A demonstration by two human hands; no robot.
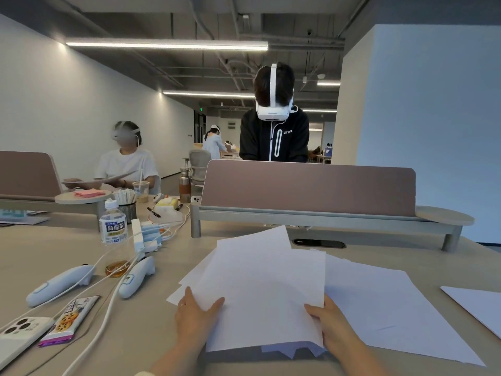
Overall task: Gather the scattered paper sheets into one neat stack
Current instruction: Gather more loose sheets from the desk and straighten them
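A loose, fanned pile of white paper sheets (pixel 260 289) lies in front of me on the beige desk (pixel 151 335). My left hand (pixel 196 313) grips the pile's left edge, thumb on top of the sheet. My right hand (pixel 329 320) grips its right edge, thumb on top. Corners of lower sheets stick out at the left and bottom. Another white sheet (pixel 385 308) lies flat to the right, partly under the pile. A further sheet (pixel 479 305) lies apart at the far right edge.
Left of the pile lie two white controllers (pixel 135 278), white cables (pixel 105 316), a snack packet (pixel 71 318), a phone (pixel 16 337) and a tea bottle (pixel 113 226). A mauve desk divider (pixel 309 185) stands behind the papers. A person in a headset stands beyond it; another sits at left.
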